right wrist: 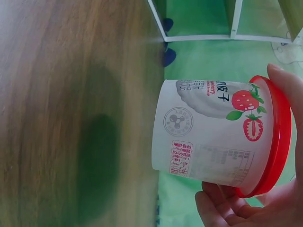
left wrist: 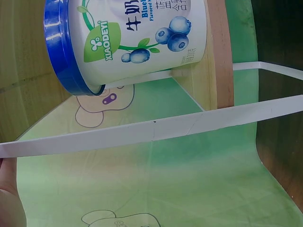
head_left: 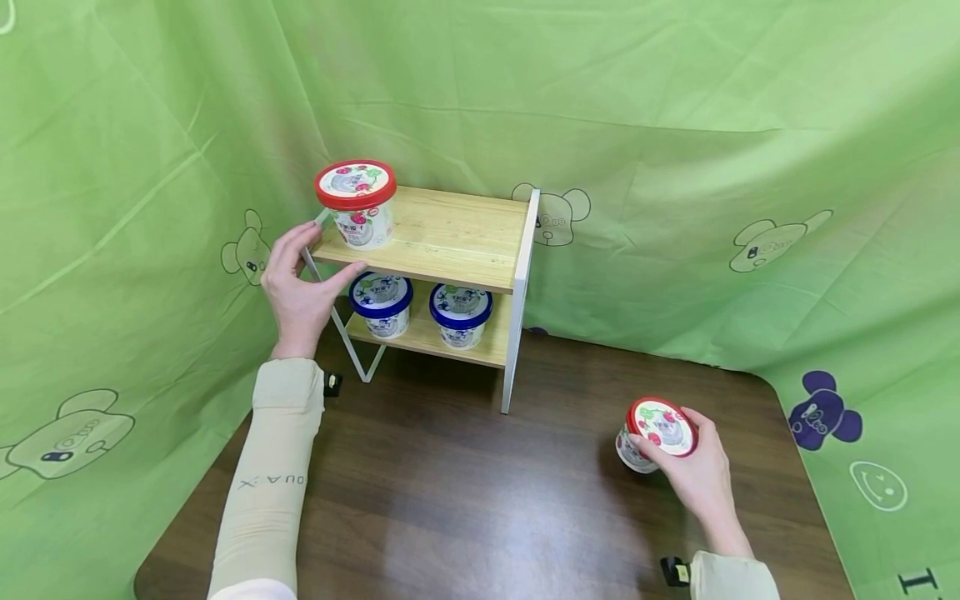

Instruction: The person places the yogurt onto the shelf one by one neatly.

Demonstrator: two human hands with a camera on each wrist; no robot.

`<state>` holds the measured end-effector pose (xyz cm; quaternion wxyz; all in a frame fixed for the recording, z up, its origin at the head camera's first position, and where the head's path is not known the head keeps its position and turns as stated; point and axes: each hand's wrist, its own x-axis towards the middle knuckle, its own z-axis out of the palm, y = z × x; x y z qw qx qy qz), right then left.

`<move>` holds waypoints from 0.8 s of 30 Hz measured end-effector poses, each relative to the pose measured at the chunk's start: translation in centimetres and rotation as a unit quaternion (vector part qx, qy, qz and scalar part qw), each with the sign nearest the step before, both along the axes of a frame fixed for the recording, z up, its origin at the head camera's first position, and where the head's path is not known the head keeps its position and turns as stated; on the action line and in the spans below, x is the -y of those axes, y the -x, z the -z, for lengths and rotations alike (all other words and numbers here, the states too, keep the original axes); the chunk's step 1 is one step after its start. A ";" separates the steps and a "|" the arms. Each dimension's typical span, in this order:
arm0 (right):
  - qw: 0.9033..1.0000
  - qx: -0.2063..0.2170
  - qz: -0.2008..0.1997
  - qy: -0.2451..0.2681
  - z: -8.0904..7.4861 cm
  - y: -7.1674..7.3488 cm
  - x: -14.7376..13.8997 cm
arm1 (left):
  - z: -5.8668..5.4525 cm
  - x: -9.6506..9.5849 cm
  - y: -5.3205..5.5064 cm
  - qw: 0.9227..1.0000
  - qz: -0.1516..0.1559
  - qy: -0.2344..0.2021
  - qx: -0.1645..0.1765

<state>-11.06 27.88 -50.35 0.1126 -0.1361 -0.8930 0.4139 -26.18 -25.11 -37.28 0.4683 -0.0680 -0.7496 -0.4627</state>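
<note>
My left hand (head_left: 300,287) grips the left front corner of a small two-tier wooden shelf (head_left: 457,237), fingers at its white side frame (left wrist: 142,131) and thumb along the front edge. Just beside these fingers, a red-lidded tub (head_left: 358,204) stands upright on the top board. Two blue-lidded tubs, one at left (head_left: 381,304) and one at right (head_left: 461,317), sit on the lower board; a blueberry print shows in the left wrist view. At the right, my right hand (head_left: 701,467) holds another red-lidded tub (right wrist: 213,135) around its lid, raised over the table, with strawberries printed on its side.
The shelf stands at the back left of a dark brown wooden table (head_left: 450,475). A green cloth (head_left: 675,167) with cartoon bears hangs behind and at both sides. The shelf's right upright (head_left: 519,308) rises slightly above the top board.
</note>
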 end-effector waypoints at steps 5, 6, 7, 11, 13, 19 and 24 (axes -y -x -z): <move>1.000 -0.004 -0.004 0.003 -0.4 0.1 0.7 | 0.0 0.0 0.0 1.000 -0.002 0.002 0.000; 1.000 -0.004 -0.005 0.004 -0.5 0.2 0.8 | 0.0 0.0 0.0 1.000 -0.002 0.002 0.001; 1.000 -0.005 -0.005 0.005 -0.6 0.2 0.9 | 0.0 0.0 0.0 1.000 -0.002 0.002 0.001; 1.000 -0.006 -0.012 0.010 -0.8 0.3 1.3 | -0.1 0.0 0.0 1.000 0.000 0.001 0.004; 1.000 -0.006 -0.017 0.012 -0.9 0.4 1.5 | -0.1 -0.1 -0.1 1.000 0.002 -0.001 0.005; 0.999 -0.009 -0.031 0.016 -1.1 0.5 2.2 | -0.1 0.0 -0.1 1.000 0.001 -0.002 0.006; 0.999 -0.015 -0.036 0.016 -1.2 0.6 2.6 | 0.0 0.0 -0.1 1.000 0.000 0.000 0.003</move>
